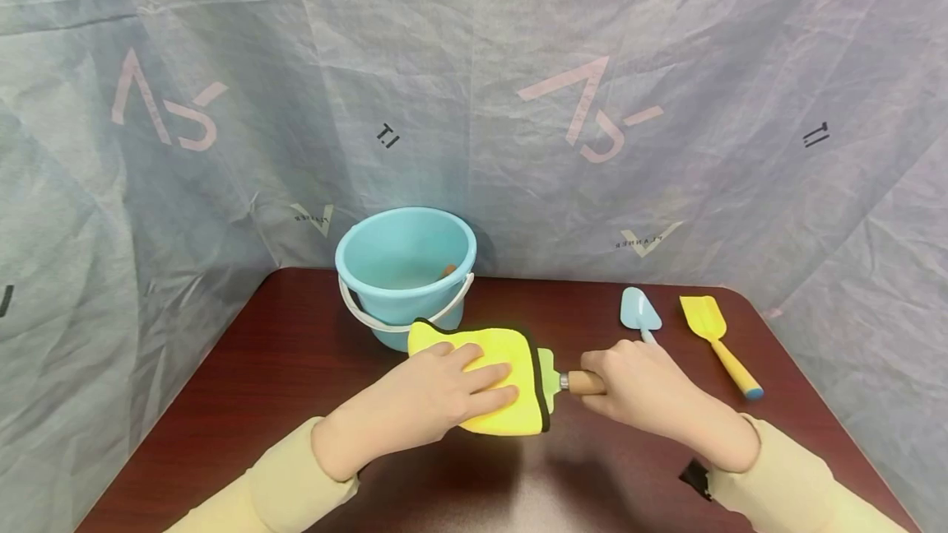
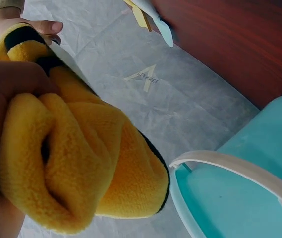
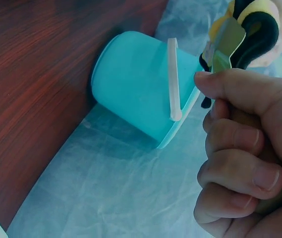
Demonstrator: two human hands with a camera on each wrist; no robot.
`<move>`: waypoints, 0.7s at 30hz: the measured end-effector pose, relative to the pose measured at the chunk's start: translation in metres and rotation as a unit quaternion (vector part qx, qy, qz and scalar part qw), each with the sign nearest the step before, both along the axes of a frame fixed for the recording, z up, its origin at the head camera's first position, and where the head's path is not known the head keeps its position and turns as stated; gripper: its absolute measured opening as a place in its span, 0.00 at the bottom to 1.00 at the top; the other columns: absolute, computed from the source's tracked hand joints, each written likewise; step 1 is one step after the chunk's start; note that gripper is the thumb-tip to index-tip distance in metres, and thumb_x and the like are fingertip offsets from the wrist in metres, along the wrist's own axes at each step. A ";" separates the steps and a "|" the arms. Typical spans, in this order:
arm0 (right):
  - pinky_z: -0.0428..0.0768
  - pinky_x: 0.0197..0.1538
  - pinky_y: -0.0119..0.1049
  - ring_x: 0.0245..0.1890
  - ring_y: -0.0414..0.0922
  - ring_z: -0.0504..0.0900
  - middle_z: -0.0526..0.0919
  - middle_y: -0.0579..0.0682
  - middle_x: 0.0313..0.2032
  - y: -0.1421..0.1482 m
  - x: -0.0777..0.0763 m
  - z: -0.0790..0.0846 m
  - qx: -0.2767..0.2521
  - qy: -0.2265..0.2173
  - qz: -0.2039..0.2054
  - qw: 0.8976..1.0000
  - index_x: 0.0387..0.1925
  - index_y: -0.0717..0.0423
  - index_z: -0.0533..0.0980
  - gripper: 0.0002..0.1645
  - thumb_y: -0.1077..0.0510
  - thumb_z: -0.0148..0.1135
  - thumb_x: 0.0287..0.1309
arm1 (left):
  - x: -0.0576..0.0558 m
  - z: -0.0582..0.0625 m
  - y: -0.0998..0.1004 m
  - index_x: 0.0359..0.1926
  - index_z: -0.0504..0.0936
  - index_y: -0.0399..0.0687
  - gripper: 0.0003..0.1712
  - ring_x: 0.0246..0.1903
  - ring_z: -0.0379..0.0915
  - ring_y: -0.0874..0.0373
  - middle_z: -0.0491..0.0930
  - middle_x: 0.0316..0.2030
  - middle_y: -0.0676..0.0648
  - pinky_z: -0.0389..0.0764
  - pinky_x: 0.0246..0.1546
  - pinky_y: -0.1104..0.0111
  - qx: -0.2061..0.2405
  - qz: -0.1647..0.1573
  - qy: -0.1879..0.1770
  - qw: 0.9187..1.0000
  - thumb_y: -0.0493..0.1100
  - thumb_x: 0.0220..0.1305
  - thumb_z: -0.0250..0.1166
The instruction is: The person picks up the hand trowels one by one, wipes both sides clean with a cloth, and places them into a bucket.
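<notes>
My left hand [image 1: 433, 385] grips a yellow cloth [image 1: 514, 348] with black edging, folded over the blade of a small trowel. In the left wrist view the cloth [image 2: 116, 163] bunches up thick under the fingers. The trowel has a wooden handle [image 1: 585, 383], which my right hand [image 1: 640, 385] holds with fingers curled round it. Only part of its light green blade [image 1: 549, 381] shows; the cloth hides the tip. Both hands are raised above the table, in front of the blue bucket [image 1: 403, 304].
The bucket's white handle [image 3: 174, 79] hangs down its front, and a brownish piece [image 1: 448, 271] shows inside. To the right lie a light blue shovel [image 1: 637, 309], partly behind my right hand, and a yellow shovel [image 1: 733, 364]. A grey sheet [image 1: 474, 105] surrounds the dark red table [image 1: 281, 368].
</notes>
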State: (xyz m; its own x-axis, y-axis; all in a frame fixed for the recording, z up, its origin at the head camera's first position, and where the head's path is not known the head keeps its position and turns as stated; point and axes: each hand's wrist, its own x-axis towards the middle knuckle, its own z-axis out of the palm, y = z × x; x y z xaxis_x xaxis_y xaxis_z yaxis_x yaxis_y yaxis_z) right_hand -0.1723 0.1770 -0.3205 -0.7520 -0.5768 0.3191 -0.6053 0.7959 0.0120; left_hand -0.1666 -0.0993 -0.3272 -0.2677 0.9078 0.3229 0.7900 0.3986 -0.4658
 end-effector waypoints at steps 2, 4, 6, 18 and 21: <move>0.52 0.13 0.25 0.12 0.31 0.50 0.47 0.34 0.10 0.002 0.000 0.000 -0.004 0.004 0.008 1.000 0.08 0.43 0.55 0.24 0.53 0.64 0.33 | -0.001 -0.001 -0.002 0.53 0.68 0.61 0.32 0.43 0.68 0.53 0.71 0.49 0.56 0.71 0.26 0.68 0.004 -0.003 -0.002 1.000 0.35 0.45 0.61; 0.50 0.14 0.25 0.13 0.31 0.48 0.45 0.34 0.12 0.004 -0.001 0.001 -0.008 0.008 0.015 1.000 0.08 0.43 0.53 0.25 0.54 0.64 0.33 | -0.002 -0.002 -0.005 0.53 0.69 0.60 0.31 0.42 0.68 0.52 0.71 0.49 0.55 0.71 0.26 0.68 0.011 -0.008 0.000 1.000 0.35 0.44 0.62; 0.49 0.14 0.25 0.14 0.31 0.47 0.44 0.34 0.12 0.006 -0.001 0.000 -0.005 0.014 0.018 1.000 0.09 0.43 0.53 0.25 0.54 0.64 0.33 | -0.002 -0.002 -0.008 0.52 0.69 0.60 0.30 0.41 0.68 0.52 0.71 0.48 0.55 0.70 0.25 0.68 0.014 -0.009 -0.002 1.000 0.35 0.45 0.61; 0.50 0.16 0.26 0.15 0.31 0.47 0.43 0.35 0.14 0.018 0.001 -0.009 0.013 -0.017 0.004 1.000 0.09 0.43 0.53 0.25 0.54 0.64 0.31 | -0.002 -0.016 -0.029 0.52 0.71 0.57 0.30 0.42 0.69 0.51 0.71 0.49 0.53 0.72 0.28 0.66 0.021 -0.005 -0.015 1.000 0.34 0.44 0.63; 0.49 0.16 0.26 0.15 0.31 0.46 0.43 0.36 0.14 0.020 0.000 -0.010 0.012 -0.018 0.000 1.000 0.10 0.43 0.52 0.25 0.54 0.64 0.31 | -0.002 -0.019 -0.036 0.52 0.71 0.57 0.32 0.44 0.69 0.50 0.71 0.50 0.52 0.74 0.31 0.65 0.027 -0.003 -0.016 0.999 0.34 0.42 0.64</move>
